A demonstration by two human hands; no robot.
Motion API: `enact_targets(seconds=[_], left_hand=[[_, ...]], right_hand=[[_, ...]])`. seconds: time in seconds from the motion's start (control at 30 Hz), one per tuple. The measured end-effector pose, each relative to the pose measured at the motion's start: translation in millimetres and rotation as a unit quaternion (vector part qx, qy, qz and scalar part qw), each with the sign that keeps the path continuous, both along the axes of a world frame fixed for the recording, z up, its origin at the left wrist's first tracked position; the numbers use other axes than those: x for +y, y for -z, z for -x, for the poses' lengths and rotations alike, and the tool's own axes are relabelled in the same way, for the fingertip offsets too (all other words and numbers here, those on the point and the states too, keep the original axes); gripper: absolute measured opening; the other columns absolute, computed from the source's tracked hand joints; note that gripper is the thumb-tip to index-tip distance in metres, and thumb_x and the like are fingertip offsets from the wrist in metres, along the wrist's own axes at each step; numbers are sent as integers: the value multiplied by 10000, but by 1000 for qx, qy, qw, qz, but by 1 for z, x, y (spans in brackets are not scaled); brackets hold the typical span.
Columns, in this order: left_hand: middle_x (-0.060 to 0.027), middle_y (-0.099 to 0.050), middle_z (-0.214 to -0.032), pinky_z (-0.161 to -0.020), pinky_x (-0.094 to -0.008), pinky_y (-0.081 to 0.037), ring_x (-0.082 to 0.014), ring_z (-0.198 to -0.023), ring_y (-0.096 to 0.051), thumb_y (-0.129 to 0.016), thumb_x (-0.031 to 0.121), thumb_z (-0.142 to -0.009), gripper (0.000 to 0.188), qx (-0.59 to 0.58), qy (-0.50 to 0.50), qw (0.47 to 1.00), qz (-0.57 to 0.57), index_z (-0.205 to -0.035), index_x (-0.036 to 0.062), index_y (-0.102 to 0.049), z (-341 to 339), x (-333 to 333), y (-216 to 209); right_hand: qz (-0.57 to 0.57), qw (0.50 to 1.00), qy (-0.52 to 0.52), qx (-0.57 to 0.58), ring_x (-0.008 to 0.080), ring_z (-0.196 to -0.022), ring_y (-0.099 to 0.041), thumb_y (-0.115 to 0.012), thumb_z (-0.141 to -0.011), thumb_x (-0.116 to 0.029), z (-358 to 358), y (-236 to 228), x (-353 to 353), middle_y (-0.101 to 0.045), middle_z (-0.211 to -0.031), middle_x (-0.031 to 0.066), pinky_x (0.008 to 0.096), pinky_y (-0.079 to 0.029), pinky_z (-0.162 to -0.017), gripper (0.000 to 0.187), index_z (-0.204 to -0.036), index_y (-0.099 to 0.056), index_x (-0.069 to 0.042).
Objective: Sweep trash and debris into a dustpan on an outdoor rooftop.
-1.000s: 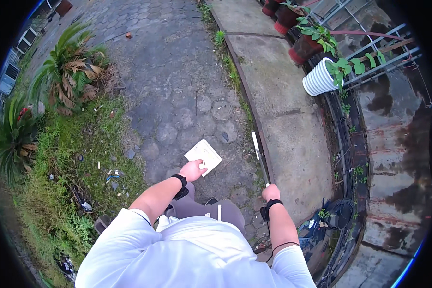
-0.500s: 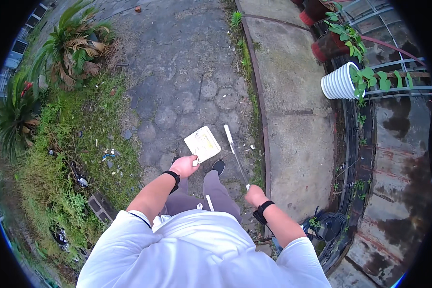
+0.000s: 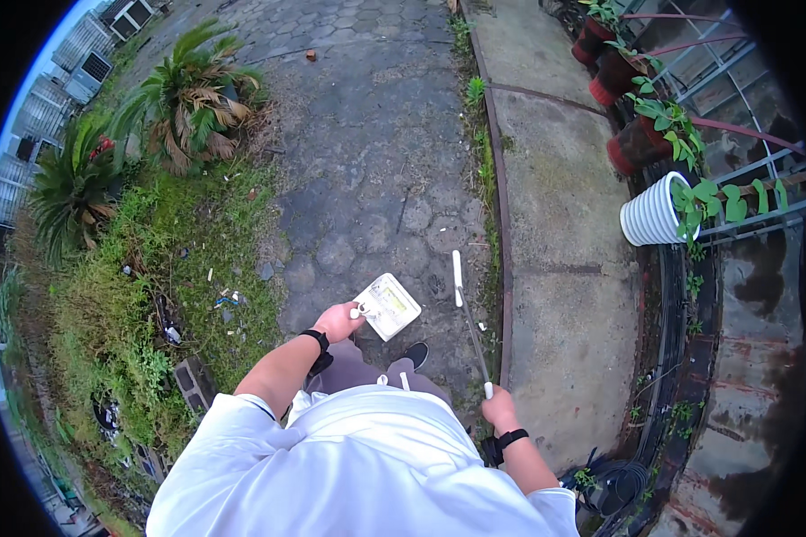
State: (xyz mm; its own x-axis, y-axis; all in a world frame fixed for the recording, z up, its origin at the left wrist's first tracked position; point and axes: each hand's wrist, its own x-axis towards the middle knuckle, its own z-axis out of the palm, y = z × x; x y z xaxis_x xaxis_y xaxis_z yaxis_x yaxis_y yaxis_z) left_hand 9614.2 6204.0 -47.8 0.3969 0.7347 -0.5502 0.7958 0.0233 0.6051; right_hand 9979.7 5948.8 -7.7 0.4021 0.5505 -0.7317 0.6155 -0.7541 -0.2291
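My left hand (image 3: pixel 338 322) is closed around the white end of a handle. The handle belongs to a white, square-edged dustpan (image 3: pixel 403 306) low in front of my legs. Yellowish marks or scraps show inside it; I cannot tell which. My right hand (image 3: pixel 500 410) grips the white top of a long metal stick, which leads away to a narrow white head (image 3: pixel 458 279). It looks like a broom seen from above; its bristles do not show. The head lies right of the dustpan, apart from it. One dark shoe (image 3: pixel 416 355) shows just below the dustpan.
Hexagonal paving (image 3: pixel 376 233) stretches ahead. A raised edge (image 3: pixel 501 233) borders a concrete strip on the right, with a ribbed white pot (image 3: pixel 658 210) and red pots beyond. Weeds (image 3: pixel 116 295), palm-like plants (image 3: pixel 197 98) and a hollow block (image 3: pixel 194 380) are left. A brick piece (image 3: pixel 311 55) lies ahead.
The whole view has shifted, with the ground and plants now lower and farther right. Dustpan and broom also appear lower and farther right. Both hands keep their grip.
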Motion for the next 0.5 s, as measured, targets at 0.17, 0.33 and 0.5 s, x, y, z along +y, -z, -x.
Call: enact_targets(seconds=[0.17,0.33,0.5], left_hand=[[-219,-676,-1042,-874,-435,-488,-375,-1000,-633,-606,332,-870,440,-20,-32,999,-17,-1192,32,-613,-3,43,0],[-192,-684,-1038,-859,-403,-498,-359,-991,-642,-605,270,-888,351,-44,-87,995,-24,-1150,36,-625,4,108,10],[-224,-666,-1075,-903,-442,-484,-369,-1018,-629,-598,334,-870,467,-14,-4,1000,-4,-1233,39,-586,16,186,34]], right_hand=[[-20,998,-1,-65,398,-1027,-630,-578,-772,-88,-24,20,67,-664,-1048,251,457,-504,-880,313,-1067,-646,-6],[-2,995,-8,-97,388,-1022,-640,-589,-771,-86,-19,38,164,-668,-1055,249,442,-515,-872,299,-1044,-674,1],[48,994,-53,-82,379,-990,-653,-632,-768,-112,35,56,271,-672,-1025,252,430,-523,-854,243,-963,-698,17]])
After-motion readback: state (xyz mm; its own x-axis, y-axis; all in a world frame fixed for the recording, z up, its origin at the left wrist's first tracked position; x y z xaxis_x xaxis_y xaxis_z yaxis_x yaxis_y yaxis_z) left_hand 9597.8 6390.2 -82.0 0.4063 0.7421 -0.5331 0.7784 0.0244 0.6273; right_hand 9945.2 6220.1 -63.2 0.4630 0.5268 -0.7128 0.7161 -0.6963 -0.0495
